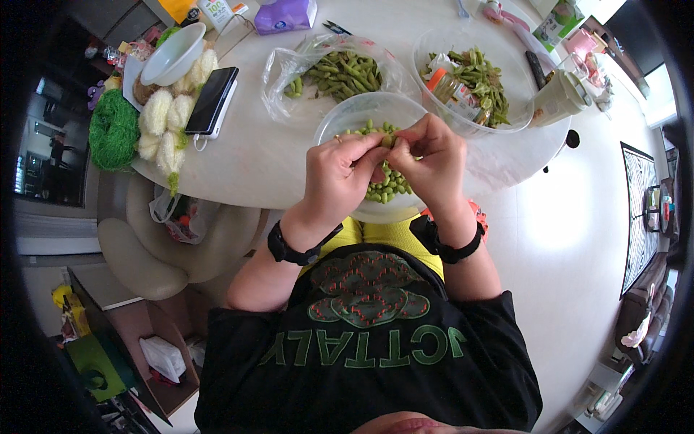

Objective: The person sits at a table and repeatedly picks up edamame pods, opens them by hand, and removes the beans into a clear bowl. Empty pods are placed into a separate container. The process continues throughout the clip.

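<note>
Over a clear plastic bowl [333,122] of shelled green soybeans [387,187], my left hand [341,168] and my right hand [434,154] meet at the fingertips. Pinched between them is a soybean pod [388,141], partly covered by the fingers. Beyond the bowl, a clear plastic bag [279,70] lies spread around a heap of unshelled soybean pods [347,76]. To the right, a large clear tub [520,116] holds pod husks [477,70], a crumpled tissue and a glass jar with an orange lid [442,81].
On the table's left lie a phone on a white power bank [213,103], cream yarn flowers [162,116], green yarn [113,130] and a white bowl [173,54]. A purple tissue pack [284,16] and scissors [337,28] lie at the back. A lidded cup [561,97] stands right of the tub.
</note>
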`<state>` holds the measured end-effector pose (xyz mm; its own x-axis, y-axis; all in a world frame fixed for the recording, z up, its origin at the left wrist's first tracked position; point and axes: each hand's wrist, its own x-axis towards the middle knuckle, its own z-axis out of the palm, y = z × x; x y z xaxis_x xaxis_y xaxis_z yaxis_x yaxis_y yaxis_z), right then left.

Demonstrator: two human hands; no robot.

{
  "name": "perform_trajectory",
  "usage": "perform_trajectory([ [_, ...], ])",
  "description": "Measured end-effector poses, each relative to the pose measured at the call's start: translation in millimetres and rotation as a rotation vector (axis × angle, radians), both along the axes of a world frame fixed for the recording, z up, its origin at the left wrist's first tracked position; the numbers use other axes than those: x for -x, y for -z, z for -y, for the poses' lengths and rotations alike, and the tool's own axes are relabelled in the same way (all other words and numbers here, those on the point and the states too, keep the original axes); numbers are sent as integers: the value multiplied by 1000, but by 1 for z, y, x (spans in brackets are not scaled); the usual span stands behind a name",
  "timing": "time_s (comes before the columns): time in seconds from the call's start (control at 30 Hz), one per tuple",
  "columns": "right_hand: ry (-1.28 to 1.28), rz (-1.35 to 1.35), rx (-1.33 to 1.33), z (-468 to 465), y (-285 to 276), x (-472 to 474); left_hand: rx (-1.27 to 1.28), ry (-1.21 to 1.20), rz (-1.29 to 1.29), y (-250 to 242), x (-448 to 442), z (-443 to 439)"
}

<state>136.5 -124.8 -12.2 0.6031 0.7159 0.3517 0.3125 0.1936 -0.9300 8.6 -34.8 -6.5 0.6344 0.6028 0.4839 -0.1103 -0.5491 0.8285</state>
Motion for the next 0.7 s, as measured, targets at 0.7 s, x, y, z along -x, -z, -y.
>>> perform_trajectory([
  [0.7, 515, 701, 419, 15, -27, -122, 746, 183, 40, -8, 15, -31],
])
